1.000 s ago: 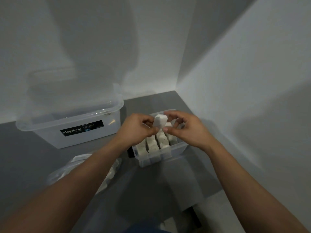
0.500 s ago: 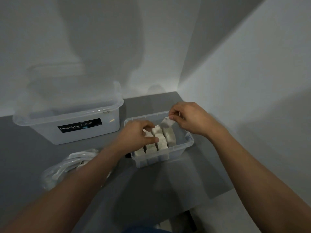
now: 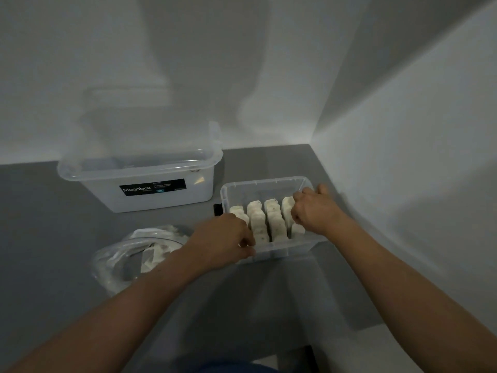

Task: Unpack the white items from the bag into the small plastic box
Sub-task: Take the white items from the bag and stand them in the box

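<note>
The small clear plastic box (image 3: 265, 185) sits on the grey table near the right wall. Several white items (image 3: 274, 222) stand upright in rows inside it. My right hand (image 3: 314, 208) is inside the box at its right side, fingers curled down on the rightmost row of white items. My left hand (image 3: 226, 240) rests at the box's near left corner, fingers curled against the leftmost row and the rim. The clear plastic bag (image 3: 134, 259) lies to the left, under my left forearm, with more white items (image 3: 156, 254) showing through it.
A larger translucent box (image 3: 139, 184) with a black Megabox label stands behind and left of the small one. White walls meet in a corner close behind and to the right. The grey table's edge (image 3: 349, 329) runs along the lower right.
A second ago both hands held one white item above the box. My right hand carried it down into the rightmost row. My left hand dropped to the box's near left corner.
</note>
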